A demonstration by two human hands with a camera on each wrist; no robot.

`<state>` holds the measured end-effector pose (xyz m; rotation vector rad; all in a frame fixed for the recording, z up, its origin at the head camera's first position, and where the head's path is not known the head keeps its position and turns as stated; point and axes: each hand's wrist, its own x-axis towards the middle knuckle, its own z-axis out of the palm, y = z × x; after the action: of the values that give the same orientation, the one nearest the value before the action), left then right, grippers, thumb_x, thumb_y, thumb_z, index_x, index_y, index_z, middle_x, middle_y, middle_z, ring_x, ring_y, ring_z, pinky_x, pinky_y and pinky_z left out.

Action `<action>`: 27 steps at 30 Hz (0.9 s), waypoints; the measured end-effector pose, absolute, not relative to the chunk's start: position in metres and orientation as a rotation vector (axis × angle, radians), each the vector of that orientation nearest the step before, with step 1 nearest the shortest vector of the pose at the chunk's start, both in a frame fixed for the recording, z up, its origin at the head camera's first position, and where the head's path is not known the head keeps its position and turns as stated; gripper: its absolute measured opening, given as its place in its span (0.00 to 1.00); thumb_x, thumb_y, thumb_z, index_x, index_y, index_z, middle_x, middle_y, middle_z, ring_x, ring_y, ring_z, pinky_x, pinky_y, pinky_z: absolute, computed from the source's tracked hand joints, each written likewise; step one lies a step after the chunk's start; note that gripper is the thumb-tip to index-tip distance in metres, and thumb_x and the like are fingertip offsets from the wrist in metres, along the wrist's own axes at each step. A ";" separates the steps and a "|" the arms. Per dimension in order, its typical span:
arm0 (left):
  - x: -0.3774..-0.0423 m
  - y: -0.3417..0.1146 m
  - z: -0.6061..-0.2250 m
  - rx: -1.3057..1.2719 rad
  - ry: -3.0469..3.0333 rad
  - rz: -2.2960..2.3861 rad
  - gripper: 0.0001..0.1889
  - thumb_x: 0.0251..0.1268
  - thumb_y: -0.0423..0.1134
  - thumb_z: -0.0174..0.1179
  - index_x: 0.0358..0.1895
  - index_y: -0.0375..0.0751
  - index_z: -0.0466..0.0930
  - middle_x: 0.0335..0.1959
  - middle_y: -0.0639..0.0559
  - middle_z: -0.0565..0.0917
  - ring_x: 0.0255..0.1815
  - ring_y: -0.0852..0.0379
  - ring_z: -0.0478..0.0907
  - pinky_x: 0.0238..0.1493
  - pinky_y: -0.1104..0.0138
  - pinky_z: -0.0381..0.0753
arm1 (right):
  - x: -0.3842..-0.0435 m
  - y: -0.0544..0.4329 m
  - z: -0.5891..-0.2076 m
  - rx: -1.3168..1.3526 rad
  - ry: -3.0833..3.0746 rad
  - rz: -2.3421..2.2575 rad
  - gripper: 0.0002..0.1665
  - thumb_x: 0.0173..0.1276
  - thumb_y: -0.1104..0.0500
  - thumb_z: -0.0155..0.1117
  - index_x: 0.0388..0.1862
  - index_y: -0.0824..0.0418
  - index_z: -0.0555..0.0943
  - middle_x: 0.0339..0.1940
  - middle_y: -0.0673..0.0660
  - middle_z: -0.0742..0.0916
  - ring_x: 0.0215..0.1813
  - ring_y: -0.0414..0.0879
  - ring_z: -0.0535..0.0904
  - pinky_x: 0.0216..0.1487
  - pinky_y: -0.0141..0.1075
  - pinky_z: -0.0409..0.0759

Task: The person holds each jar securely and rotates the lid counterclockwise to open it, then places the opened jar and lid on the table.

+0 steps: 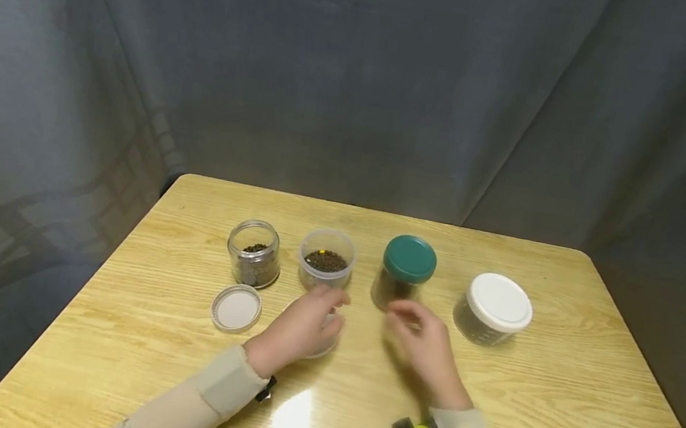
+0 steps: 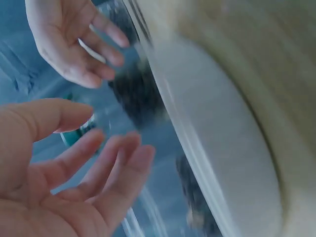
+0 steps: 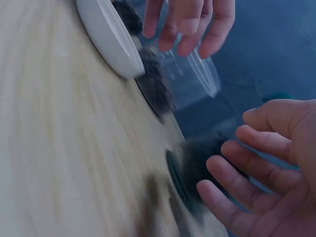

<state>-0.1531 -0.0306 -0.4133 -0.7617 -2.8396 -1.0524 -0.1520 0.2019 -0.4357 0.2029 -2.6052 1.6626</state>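
My left hand (image 1: 301,326), its fingers loosely bent and holding nothing, hovers over a white lid (image 2: 217,143) that it partly covers in the head view. Just behind that hand stands a clear plastic tub (image 1: 324,277) without a lid, holding dark brown grains. My right hand (image 1: 426,346) is also empty, fingers relaxed, in front of a jar with a green lid (image 1: 410,259). In the right wrist view its fingers (image 3: 242,190) overlap the dark jar, which is blurred.
An open glass jar (image 1: 254,260) of dark grains stands at the left, with another white lid (image 1: 237,309) lying in front of it. On the right is a tub closed by a white lid (image 1: 500,302). A grey curtain (image 1: 348,83) hangs behind the wooden table (image 1: 574,393).
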 end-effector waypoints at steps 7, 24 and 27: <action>-0.163 0.005 -0.415 -0.765 -2.770 -1.255 0.35 0.71 0.35 0.60 0.77 0.32 0.55 0.72 0.34 0.63 0.71 0.42 0.66 0.71 0.53 0.71 | -0.154 0.225 -0.429 -0.022 -2.549 1.646 0.17 0.75 0.64 0.60 0.60 0.68 0.77 0.58 0.65 0.84 0.57 0.54 0.80 0.55 0.33 0.81; -0.206 0.047 -0.418 -0.582 -2.631 -1.573 0.45 0.66 0.40 0.65 0.79 0.30 0.48 0.76 0.29 0.58 0.76 0.36 0.59 0.75 0.43 0.59 | -0.190 0.232 -0.441 0.163 -2.398 1.829 0.39 0.75 0.58 0.62 0.80 0.61 0.58 0.79 0.63 0.65 0.77 0.60 0.62 0.74 0.52 0.68; -0.212 0.048 -0.420 -0.590 -2.604 -1.635 0.42 0.68 0.39 0.64 0.79 0.32 0.50 0.76 0.32 0.61 0.76 0.38 0.61 0.76 0.45 0.60 | -0.193 0.230 -0.440 0.184 -2.387 1.841 0.38 0.75 0.59 0.62 0.79 0.60 0.59 0.78 0.63 0.66 0.77 0.60 0.63 0.73 0.50 0.70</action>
<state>-0.2120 0.0483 -0.4202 -0.5903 -2.6036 -1.6347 -0.1925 0.2300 -0.4404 0.1841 -2.3875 1.8409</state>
